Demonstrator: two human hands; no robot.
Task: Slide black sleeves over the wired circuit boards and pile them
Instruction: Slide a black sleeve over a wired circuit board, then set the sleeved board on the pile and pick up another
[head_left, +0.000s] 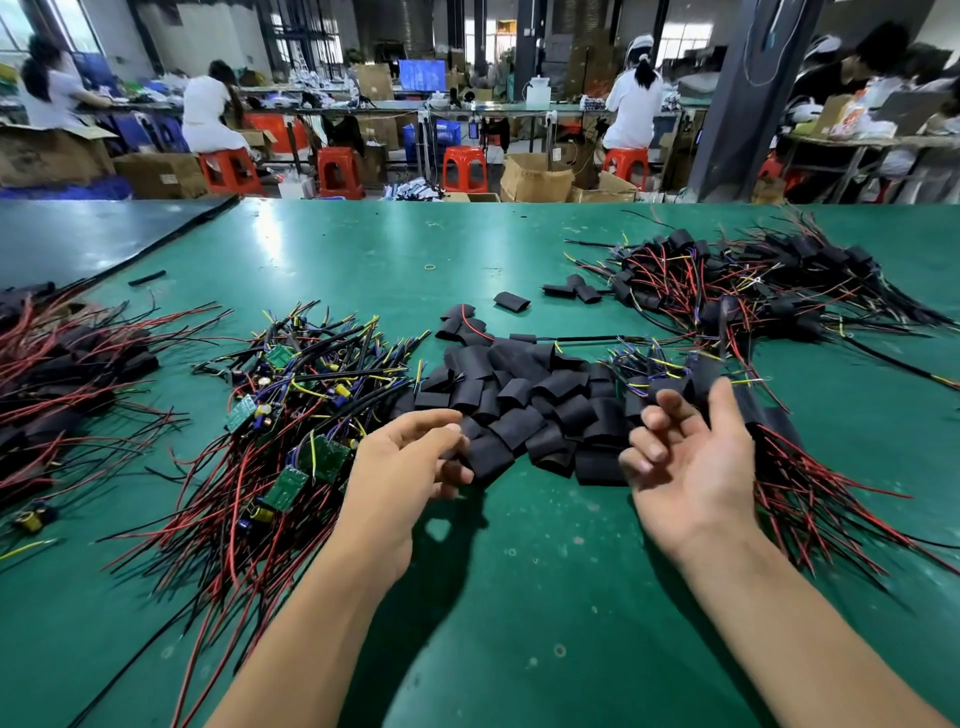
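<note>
While left hand (410, 457) pinches a sleeve (491, 460), right hand (691, 457) relaxed, empty, wired boards (311, 447) heaped beside

Loose black sleeves (524, 410), short and flattened, are heaped at centre. Bare wired circuit boards (291, 415), green with red and black leads, are piled just left of them. Sleeved boards (753, 291) are piled at far right.

Near middle: bare counter (519, 597), open down to the edge.
Left: boards pile (291, 415), wires (171, 530) splayed across the near side.
Centre: sleeves heap (535, 400) bars the way forward.
Right: sleeved pile (810, 467), wires fanned toward the edge.
Far centre: counter mostly bare beyond the heap.
</note>
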